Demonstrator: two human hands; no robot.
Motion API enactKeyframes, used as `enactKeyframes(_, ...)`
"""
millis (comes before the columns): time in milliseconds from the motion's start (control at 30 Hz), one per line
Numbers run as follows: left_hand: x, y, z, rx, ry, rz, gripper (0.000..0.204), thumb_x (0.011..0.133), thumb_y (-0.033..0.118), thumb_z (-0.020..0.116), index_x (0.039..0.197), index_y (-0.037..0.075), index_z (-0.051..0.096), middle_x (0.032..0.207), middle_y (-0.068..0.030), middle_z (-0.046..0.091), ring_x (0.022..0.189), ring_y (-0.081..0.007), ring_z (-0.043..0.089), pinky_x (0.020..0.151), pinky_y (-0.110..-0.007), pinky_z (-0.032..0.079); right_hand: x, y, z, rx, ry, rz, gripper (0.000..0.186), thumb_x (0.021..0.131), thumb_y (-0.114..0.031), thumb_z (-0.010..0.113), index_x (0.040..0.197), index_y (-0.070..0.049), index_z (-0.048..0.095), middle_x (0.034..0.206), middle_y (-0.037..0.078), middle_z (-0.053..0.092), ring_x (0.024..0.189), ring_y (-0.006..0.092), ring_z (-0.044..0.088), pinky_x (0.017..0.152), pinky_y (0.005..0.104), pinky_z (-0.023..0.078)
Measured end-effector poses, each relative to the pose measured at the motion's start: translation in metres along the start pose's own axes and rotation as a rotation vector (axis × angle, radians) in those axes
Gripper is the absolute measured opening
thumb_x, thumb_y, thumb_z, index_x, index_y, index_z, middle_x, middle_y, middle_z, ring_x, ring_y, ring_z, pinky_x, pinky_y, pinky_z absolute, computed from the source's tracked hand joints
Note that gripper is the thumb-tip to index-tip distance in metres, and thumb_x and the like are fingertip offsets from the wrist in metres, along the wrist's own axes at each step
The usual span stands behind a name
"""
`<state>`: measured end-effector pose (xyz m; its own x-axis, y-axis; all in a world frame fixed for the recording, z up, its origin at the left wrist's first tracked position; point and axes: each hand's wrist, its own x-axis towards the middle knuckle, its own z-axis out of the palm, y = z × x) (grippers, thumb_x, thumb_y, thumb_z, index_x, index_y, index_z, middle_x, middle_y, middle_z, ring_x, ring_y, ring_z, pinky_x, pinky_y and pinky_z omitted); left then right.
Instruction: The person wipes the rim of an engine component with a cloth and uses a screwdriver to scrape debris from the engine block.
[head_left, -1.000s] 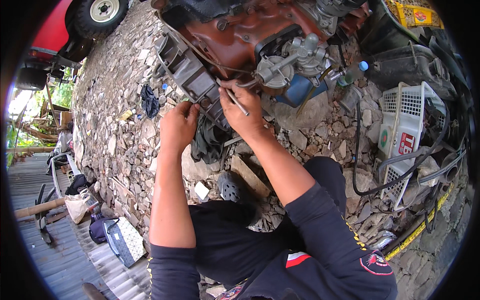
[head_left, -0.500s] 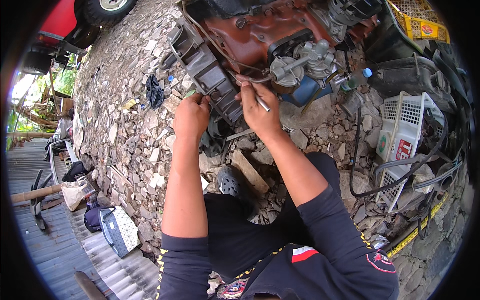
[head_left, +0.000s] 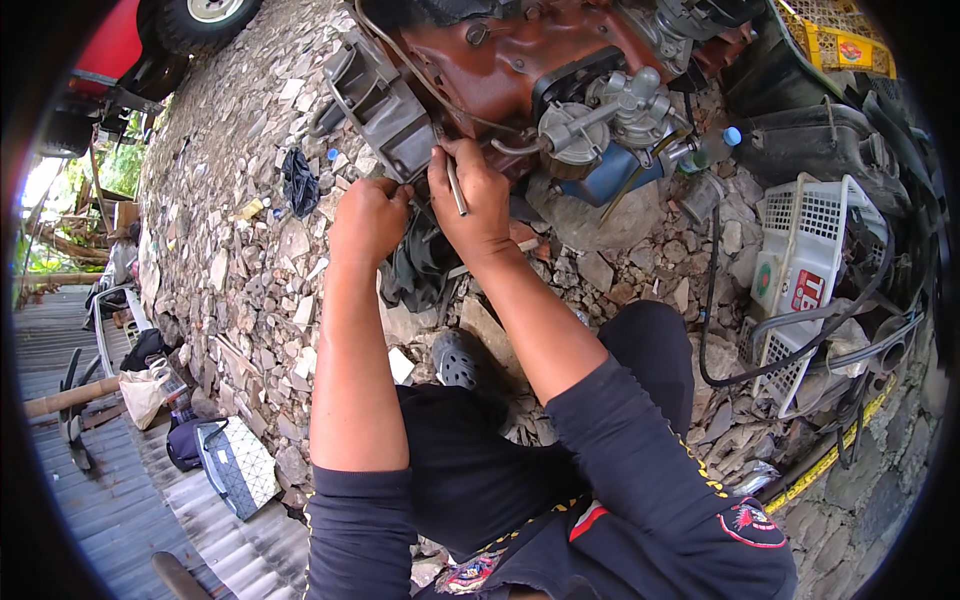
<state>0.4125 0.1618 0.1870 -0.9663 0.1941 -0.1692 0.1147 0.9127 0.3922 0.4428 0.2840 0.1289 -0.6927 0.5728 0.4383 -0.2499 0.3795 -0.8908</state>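
A grey ribbed metal cover (head_left: 385,110) stands slanted along the left side of a rust-red engine (head_left: 510,60). My left hand (head_left: 368,222) is closed at its near left corner, the fingertips hidden behind the knuckles. My right hand (head_left: 472,200) is beside it at the near right corner, fingers bent round a short thin metal rod (head_left: 456,187) that points down toward me. The rod's far end is hidden among the fingers. Just right of this hand, a metal pipe (head_left: 512,148) runs to a round grey pump-like part (head_left: 573,137) on the engine.
Loose stones (head_left: 290,240) cover the ground, with a black plastic bag (head_left: 299,184) on them. A blue-capped bottle (head_left: 708,152), a white basket (head_left: 800,260) and a black hose (head_left: 712,300) lie right. A dark cloth (head_left: 418,265) lies below my hands. A red vehicle (head_left: 115,45) stands far left.
My right hand has drawn left and down, nearer my left hand, and its rod now points more toward me. The metal cover has shifted, and less of its near end shows.
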Motion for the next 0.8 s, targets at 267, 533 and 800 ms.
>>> enactKeyframes(267,-0.001,0.0,-0.003,-0.026,0.019,0.03,0.029,0.09,0.029,0.062,0.096,0.004,0.073,0.088,-0.025,0.068,0.087,-0.0432,0.065,0.078,-0.047,0.051,0.006,-0.01,0.006,0.026,0.058,-0.024,0.009,0.09,-0.011,0.061,0.093,-0.002,0.059,0.075,0.022,0.064,0.071,0.0433,0.064,0.061,0.0473,0.05)
enactKeyframes(533,-0.003,0.001,-0.003,-0.047,0.022,0.079,0.029,0.091,0.028,0.061,0.093,0.001,0.072,0.081,-0.0261,0.066,0.08,-0.0432,0.064,0.073,-0.048,0.05,0.004,-0.014,0.003,0.034,0.113,0.053,0.012,0.091,-0.013,0.065,0.091,-0.001,0.063,0.072,0.019,0.066,0.066,0.0325,0.068,0.058,0.0389,0.052)
enactKeyframes(800,-0.006,0.006,-0.006,-0.039,0.007,0.039,0.029,0.091,0.027,0.061,0.092,0.001,0.072,0.081,-0.0258,0.066,0.081,-0.0431,0.065,0.073,-0.046,0.05,0.004,-0.001,0.012,-0.023,0.207,-0.002,0.018,0.095,-0.017,0.064,0.087,-0.001,0.063,0.069,0.011,0.068,0.057,0.0203,0.066,0.056,0.0324,0.052)
